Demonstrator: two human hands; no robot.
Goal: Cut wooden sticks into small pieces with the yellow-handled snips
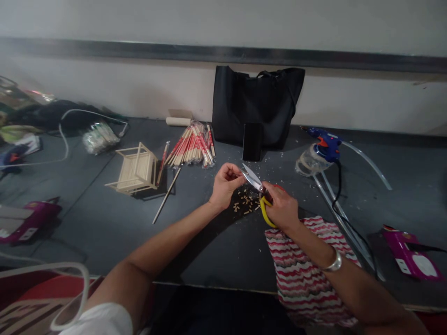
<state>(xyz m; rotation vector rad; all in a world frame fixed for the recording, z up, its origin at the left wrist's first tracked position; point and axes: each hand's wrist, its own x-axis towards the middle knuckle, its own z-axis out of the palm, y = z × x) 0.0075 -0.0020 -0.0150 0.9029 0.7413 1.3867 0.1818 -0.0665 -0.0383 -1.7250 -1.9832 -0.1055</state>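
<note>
My right hand (281, 207) is closed round the yellow and red handles of a pair of shears (256, 184), whose open blades point up and left. My left hand (226, 184) pinches something small at the blade tips; I cannot make out what it is. Under both hands lies a heap of short cut wooden bits (245, 203) on the dark table (195, 246). A silver bangle (333, 264) sits on my right wrist.
A stick-built wooden frame (134, 170), a loose chopstick (166, 195) and a bundle of wrapped chopsticks (192, 146) lie to the left. A black bag (258, 104) with a phone (252, 142) leaning on it stands behind. A blue glue gun (326, 144), striped cloth (307, 270) and magenta boxes (412, 256) lie right.
</note>
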